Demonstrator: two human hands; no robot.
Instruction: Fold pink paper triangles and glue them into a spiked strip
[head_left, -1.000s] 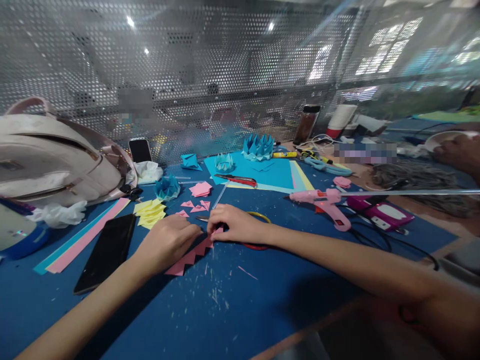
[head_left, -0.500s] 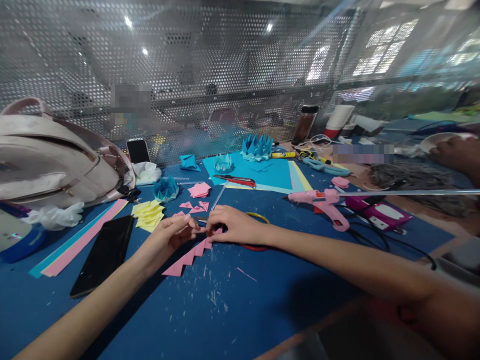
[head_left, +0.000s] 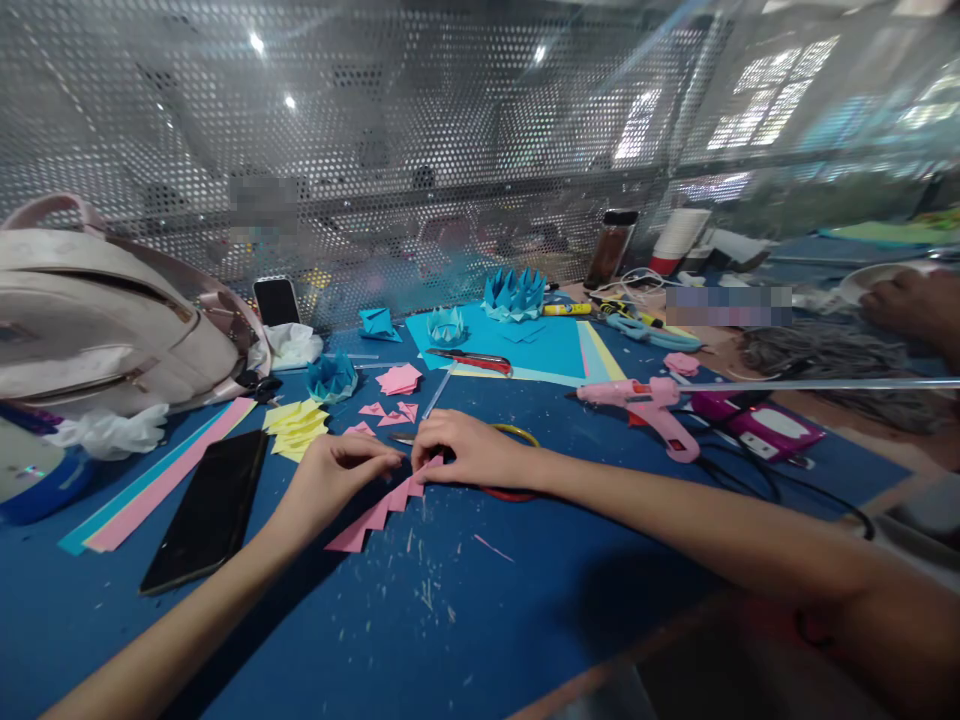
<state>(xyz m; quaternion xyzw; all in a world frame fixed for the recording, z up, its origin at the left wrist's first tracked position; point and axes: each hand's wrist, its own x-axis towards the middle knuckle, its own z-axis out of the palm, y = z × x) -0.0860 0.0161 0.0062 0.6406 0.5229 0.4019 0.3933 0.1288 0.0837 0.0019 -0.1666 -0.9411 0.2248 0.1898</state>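
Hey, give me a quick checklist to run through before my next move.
1. Right hand on the pink zigzag-edged paper: ok, at its far end.
2. Left hand holding a piece: cannot tell; its fingertips are close together.
3. Scissors fully in sight: not ok; the right hand and wrist cover part.
4. Craft knife apart from both hands: ok, it lies beyond them.
5. Glue gun apart from both hands: ok.
6. Glue gun hot: cannot tell.

Right hand (head_left: 469, 450): fingers hold far end of pink zigzag paper (head_left: 377, 513). Left hand (head_left: 330, 480): fingertips just beside it. Yellow papers (head_left: 298, 428) left of left fingers; glue gun (head_left: 637, 394) well right of right fingers.
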